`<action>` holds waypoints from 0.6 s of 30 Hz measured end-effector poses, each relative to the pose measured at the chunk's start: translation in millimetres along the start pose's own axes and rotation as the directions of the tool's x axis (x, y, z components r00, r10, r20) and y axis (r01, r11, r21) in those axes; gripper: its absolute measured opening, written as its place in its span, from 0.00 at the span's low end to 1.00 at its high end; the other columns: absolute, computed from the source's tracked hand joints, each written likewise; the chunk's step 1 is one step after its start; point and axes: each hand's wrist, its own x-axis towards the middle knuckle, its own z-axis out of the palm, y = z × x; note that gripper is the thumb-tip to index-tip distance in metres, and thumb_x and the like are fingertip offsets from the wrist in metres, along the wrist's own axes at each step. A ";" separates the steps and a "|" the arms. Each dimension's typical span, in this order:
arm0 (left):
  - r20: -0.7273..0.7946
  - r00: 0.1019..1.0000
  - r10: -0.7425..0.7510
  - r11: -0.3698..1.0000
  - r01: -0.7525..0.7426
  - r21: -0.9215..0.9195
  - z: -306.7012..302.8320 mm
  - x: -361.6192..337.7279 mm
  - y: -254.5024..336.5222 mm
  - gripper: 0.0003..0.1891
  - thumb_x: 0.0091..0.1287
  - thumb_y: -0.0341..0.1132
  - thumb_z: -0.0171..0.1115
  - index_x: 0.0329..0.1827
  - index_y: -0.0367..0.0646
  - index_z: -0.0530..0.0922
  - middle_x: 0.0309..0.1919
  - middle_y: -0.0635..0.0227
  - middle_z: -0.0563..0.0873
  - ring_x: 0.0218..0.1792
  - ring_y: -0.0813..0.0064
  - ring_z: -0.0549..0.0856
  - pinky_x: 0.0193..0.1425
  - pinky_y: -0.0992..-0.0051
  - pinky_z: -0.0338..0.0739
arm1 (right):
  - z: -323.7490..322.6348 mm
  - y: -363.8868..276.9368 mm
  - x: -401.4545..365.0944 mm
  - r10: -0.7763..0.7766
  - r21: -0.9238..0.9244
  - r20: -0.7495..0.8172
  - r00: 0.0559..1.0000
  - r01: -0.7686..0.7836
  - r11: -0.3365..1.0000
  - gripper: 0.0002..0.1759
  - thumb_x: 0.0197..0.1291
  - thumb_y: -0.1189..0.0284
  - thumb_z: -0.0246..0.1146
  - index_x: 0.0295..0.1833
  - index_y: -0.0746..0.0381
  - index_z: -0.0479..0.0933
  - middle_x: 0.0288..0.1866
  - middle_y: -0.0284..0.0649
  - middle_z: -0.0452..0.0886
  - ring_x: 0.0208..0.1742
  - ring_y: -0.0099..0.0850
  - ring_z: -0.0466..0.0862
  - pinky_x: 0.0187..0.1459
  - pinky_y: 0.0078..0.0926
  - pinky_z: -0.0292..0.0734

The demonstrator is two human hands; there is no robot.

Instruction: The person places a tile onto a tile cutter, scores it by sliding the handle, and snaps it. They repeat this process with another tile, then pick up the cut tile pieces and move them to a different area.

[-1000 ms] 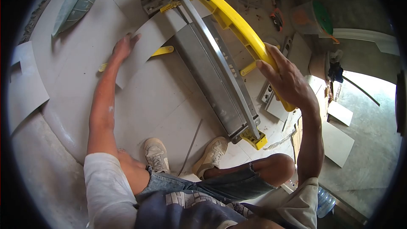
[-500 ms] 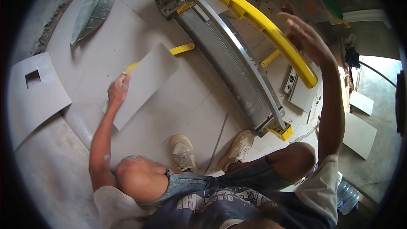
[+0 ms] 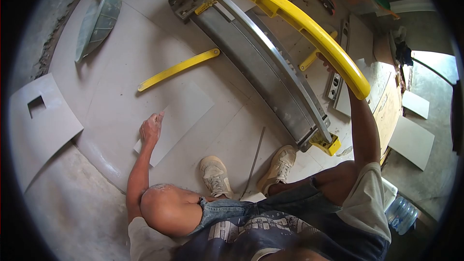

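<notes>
My left hand is closed on the long edge of a pale rectangular tile, which lies low over the floor. To its right stands a manual tile cutter with a grey bed, a steel rail and a long curved yellow handle. Beneath that handle reaches my right hand. Its fingertips show past the handle's inner edge, stretched out, while the handle hides the palm. A yellow support arm sticks out from the cutter's left side, above the tile.
A tile with a square cut-out lies at far left, near a green basin. Right of the cutter are a spirit level and loose tile pieces. A plastic water bottle is at lower right. A dark thin strip lies between my shoes.
My left hand has drawn the tile down toward me, baring the yellow support arm. My right hand has gone from above the handle to underneath it.
</notes>
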 end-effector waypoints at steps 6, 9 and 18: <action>-0.032 0.997 0.064 0.997 -0.063 0.041 7.3 0.6 0.8 0.33 0.75 0.61 0.48 0.34 0.33 0.78 0.31 0.44 0.82 0.36 0.41 0.80 0.47 0.51 0.74 | 8.4 33.5 -0.2 0.004 0.045 0.002 1.000 -0.004 0.999 0.26 0.68 0.58 0.63 0.65 0.64 0.75 0.53 0.46 0.84 0.48 0.36 0.86 0.50 0.34 0.81; -0.117 0.954 0.276 0.945 -0.247 0.212 9.2 -3.4 -12.4 0.25 0.74 0.56 0.54 0.39 0.37 0.80 0.38 0.51 0.83 0.37 0.46 0.82 0.49 0.52 0.76 | 16.5 46.7 1.1 -0.003 0.067 -0.005 1.000 0.003 0.998 0.25 0.68 0.59 0.63 0.64 0.64 0.76 0.53 0.46 0.84 0.49 0.37 0.86 0.51 0.34 0.80; 0.414 0.870 0.268 0.475 0.254 -0.843 -158.0 -3.5 221.4 0.42 0.72 0.69 0.50 0.70 0.37 0.66 0.64 0.46 0.75 0.64 0.59 0.78 0.65 0.58 0.74 | 61.6 70.3 42.7 -0.107 0.160 -0.051 0.993 0.114 0.980 0.23 0.69 0.60 0.63 0.60 0.66 0.79 0.56 0.48 0.84 0.50 0.39 0.86 0.53 0.37 0.80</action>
